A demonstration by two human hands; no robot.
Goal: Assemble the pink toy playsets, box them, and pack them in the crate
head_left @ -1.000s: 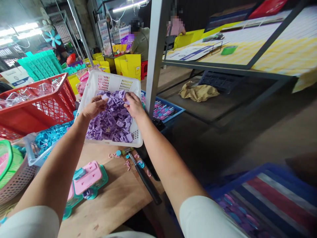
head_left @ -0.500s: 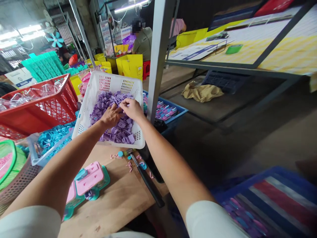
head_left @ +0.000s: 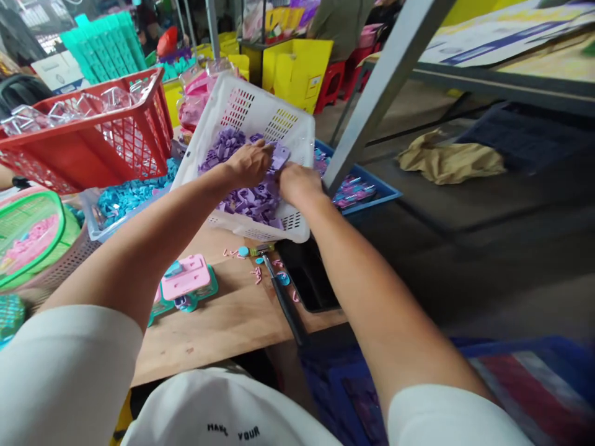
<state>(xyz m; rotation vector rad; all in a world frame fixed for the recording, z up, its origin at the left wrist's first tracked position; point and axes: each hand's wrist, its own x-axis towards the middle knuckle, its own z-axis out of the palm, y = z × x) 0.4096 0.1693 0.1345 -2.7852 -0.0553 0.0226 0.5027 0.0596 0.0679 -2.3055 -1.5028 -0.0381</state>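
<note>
A white plastic basket [head_left: 297, 226] stands tilted on the bench, with a heap of small purple plastic pieces [head_left: 253, 204] in it. Over the heap, my left hand [head_left: 251, 164] has its fingers bent down and closed at a flat purple plastic piece [head_left: 280, 155]. My right hand [head_left: 300, 184] is curled closed beside it, inside the basket's right side; its fingertips are hidden, so what it grips does not show. Nearer me on the wooden bench [head_left: 209, 334] lies a pink and teal plastic toy case [head_left: 188, 277], partly behind my left forearm.
A black-handled hammer [head_left: 287, 306], a dark flat device [head_left: 311, 279] and small pink bits [head_left: 258, 274] lie below the basket. Left are a red crate [head_left: 93, 145] of clear parts and a tub of blue pieces [head_left: 125, 197]. A metal post [head_left: 381, 93] rises close to the right hand.
The view has swung down, nearer the basket. My hands, close together before, have moved slightly apart, and a flat purple piece now shows between them.
</note>
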